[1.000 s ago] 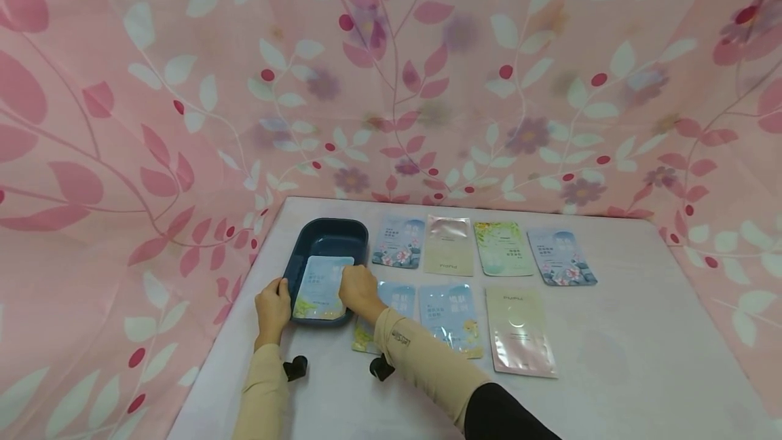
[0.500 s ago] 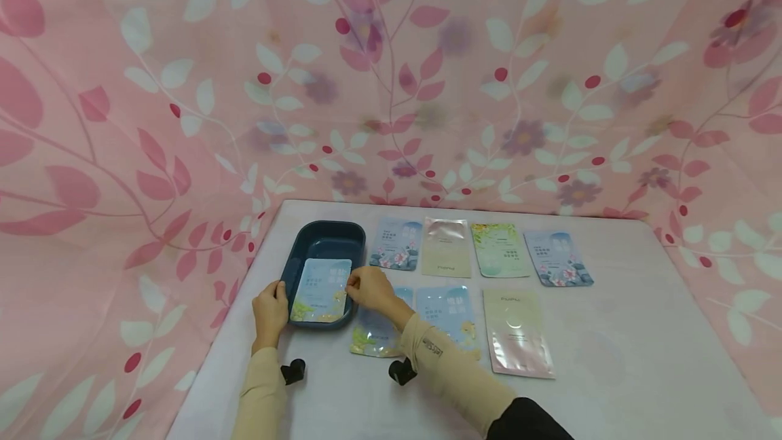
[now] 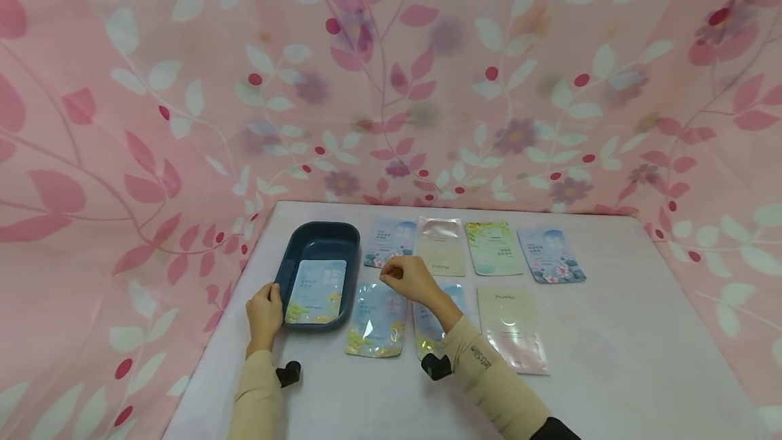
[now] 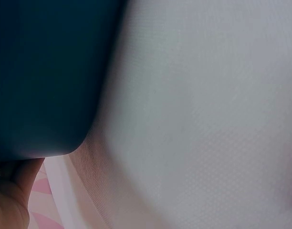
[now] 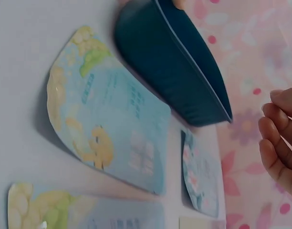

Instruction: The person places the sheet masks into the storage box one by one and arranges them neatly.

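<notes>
A dark blue tray stands at the left of the table, one light-blue face mask sachet lying flat inside. My left hand grips its left edge; the left wrist view shows the thumb and part of the hand at the tray's wall. Raised over the sachets, right of the tray, is my right hand. Its fingers curl loosely around nothing. Closest beneath it are a light-blue sachet and a similar one, partly covered by the wrist.
Behind the hand lie a blue floral sachet, a beige one, a green one and another blue floral one. A pinkish-beige sachet lies in front. Pink leaf-patterned cloth hangs behind the white table.
My right hand has left the sachet in the tray and moved right, above the other sachets. The left hand stays at the tray's edge. The view has shifted slightly.
</notes>
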`<move>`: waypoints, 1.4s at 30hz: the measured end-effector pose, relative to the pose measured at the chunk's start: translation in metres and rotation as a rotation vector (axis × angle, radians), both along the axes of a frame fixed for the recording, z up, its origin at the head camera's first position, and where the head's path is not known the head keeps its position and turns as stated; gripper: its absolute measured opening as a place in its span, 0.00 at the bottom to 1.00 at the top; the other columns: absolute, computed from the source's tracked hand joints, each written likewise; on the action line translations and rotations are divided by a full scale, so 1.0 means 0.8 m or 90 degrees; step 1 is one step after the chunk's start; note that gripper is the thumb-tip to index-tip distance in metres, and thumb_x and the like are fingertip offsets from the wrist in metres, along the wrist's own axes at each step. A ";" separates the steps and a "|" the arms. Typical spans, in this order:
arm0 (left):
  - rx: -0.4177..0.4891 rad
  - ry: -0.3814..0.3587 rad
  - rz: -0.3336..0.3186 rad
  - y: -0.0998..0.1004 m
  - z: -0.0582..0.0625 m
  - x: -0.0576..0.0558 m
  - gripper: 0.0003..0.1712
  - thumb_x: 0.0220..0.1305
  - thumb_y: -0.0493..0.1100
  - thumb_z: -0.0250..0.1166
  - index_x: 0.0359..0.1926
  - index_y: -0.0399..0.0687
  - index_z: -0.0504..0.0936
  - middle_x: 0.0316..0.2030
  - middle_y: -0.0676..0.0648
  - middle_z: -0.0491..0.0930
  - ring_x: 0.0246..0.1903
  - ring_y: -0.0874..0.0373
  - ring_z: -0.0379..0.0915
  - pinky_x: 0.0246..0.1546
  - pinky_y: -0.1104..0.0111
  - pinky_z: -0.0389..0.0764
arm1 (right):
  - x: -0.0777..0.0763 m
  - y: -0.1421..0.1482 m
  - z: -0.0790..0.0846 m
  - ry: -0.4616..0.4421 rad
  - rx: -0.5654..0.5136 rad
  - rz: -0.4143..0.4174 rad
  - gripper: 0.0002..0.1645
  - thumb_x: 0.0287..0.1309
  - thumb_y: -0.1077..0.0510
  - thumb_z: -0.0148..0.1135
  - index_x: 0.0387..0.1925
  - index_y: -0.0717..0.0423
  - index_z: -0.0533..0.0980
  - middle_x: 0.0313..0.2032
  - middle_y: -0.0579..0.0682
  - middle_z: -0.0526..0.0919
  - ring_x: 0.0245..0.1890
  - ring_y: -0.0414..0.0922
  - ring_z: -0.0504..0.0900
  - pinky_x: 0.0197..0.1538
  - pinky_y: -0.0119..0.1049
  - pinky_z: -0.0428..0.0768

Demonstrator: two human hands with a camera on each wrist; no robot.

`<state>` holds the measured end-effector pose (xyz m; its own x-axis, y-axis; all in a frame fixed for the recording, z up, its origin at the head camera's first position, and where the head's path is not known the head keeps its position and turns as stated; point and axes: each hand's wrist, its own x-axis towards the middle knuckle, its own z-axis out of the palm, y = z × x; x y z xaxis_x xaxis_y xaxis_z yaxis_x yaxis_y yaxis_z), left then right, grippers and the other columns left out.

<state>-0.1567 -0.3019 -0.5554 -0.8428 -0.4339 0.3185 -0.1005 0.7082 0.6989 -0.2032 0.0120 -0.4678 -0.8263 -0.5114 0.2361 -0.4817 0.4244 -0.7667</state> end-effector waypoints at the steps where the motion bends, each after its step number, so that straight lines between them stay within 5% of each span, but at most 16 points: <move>1: 0.002 -0.001 0.000 0.000 0.000 0.000 0.16 0.68 0.35 0.52 0.43 0.23 0.79 0.40 0.26 0.79 0.43 0.29 0.74 0.47 0.43 0.72 | 0.001 0.006 0.000 -0.001 -0.002 -0.001 0.02 0.55 0.64 0.64 0.29 0.60 0.81 0.27 0.51 0.83 0.26 0.41 0.79 0.31 0.26 0.76; 22: 0.002 -0.023 -0.008 0.002 0.006 0.003 0.17 0.69 0.36 0.50 0.45 0.22 0.77 0.42 0.24 0.78 0.45 0.29 0.73 0.48 0.43 0.72 | 0.028 0.132 -0.012 -0.010 -0.055 -0.149 0.04 0.55 0.62 0.65 0.31 0.60 0.83 0.29 0.51 0.85 0.26 0.40 0.80 0.31 0.32 0.79; 30: -0.009 -0.032 -0.004 0.002 0.006 0.001 0.17 0.70 0.36 0.49 0.45 0.22 0.77 0.43 0.25 0.77 0.46 0.28 0.72 0.50 0.43 0.70 | 0.039 0.169 -0.019 0.008 -0.026 -0.212 0.06 0.55 0.61 0.65 0.32 0.61 0.84 0.29 0.52 0.86 0.26 0.42 0.82 0.31 0.33 0.79; 42: -0.007 -0.022 -0.005 0.004 0.007 0.002 0.17 0.69 0.35 0.50 0.45 0.21 0.77 0.42 0.24 0.77 0.45 0.28 0.73 0.48 0.43 0.71 | 0.060 0.231 -0.047 0.105 0.025 -0.321 0.05 0.53 0.67 0.65 0.31 0.67 0.83 0.27 0.57 0.86 0.25 0.51 0.84 0.31 0.39 0.82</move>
